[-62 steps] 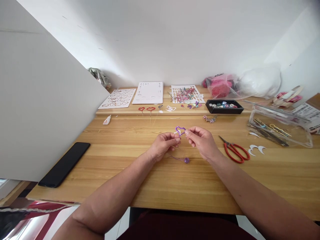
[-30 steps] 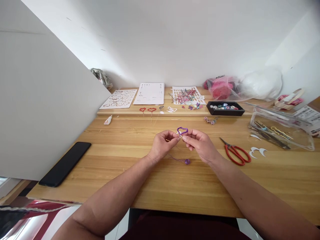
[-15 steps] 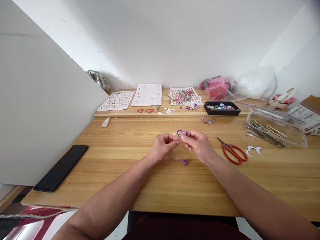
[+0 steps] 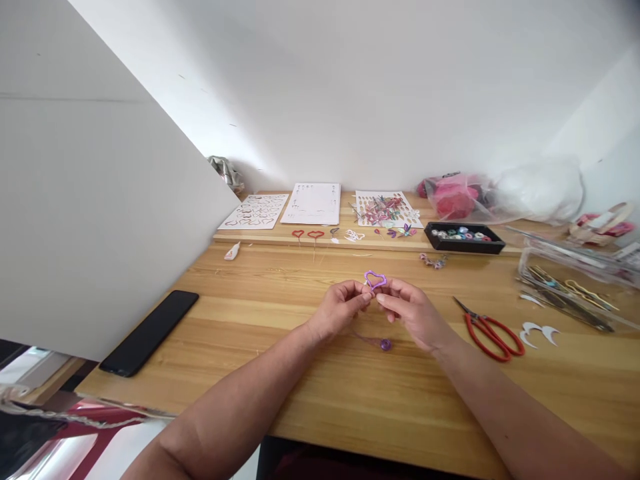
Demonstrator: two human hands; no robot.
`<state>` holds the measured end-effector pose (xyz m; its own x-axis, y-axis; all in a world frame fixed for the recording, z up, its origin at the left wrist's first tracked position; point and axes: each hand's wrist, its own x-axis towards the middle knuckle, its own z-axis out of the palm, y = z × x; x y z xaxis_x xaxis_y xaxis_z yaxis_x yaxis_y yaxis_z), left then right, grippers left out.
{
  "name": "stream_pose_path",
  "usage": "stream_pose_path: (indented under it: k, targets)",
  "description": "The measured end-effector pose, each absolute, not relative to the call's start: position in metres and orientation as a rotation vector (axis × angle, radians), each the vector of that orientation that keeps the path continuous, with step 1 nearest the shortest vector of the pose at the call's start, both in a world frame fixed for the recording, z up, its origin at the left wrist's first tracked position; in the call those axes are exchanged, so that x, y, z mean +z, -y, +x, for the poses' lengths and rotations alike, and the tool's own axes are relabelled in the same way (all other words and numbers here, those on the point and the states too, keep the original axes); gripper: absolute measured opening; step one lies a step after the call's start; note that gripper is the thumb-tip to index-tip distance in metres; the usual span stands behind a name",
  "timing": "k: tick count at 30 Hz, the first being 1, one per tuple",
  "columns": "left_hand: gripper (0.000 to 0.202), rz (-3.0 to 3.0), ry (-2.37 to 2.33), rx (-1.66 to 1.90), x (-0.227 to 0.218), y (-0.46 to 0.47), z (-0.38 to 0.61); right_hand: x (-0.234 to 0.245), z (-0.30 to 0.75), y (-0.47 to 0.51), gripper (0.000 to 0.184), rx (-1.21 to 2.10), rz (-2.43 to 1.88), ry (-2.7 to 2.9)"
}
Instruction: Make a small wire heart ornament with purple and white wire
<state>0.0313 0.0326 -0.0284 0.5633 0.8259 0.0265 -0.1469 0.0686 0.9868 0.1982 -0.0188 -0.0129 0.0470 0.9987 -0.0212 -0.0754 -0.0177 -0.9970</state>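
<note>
Between my two hands is a small purple thread-wrapped heart outline [image 4: 376,274], its point facing down toward me. My left hand [image 4: 345,305] pinches it near the lower tip, and a bit of white shows beside those fingertips. The fingers of my right hand [image 4: 407,305] close on its right side. On the table just below lies a small purple thread spool [image 4: 385,345], with a strand running from it toward my left hand. To the right of my right hand rest red-handled scissors [image 4: 493,333], blades pointing away to the left.
White crescent cutouts [image 4: 543,330] and a clear plastic box [image 4: 575,283] of metal pieces lie right. On the back ledge stand a black tray [image 4: 465,238] of spools, red heart outlines [image 4: 315,234] and patterned sheets [image 4: 257,212]. A glue bottle [image 4: 233,251] and black phone [image 4: 150,332] are left.
The purple outline has turned so its heart shape now faces me, and both hands stay pinched at it. The whole view has shifted, so things appear further right and lower.
</note>
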Motion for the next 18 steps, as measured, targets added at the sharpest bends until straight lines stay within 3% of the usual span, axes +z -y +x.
stream_pose_path:
  k: [5,12,18]
  targets:
    - [0.043,1.099,-0.568,0.695,-0.0304,-0.0317,0.0317,-0.0124,0.2015,0.0172,0.04,1.378,-1.125,0.985]
    - [0.043,0.988,-0.551,0.65,-0.0311,-0.0302,0.0324,-0.0166,0.2019,0.0156,0.027,1.329,-1.111,0.97]
    - [0.043,0.929,-0.511,0.585,-0.03,-0.0301,0.0312,-0.0134,0.2011,0.0173,0.041,1.466,-1.077,0.922]
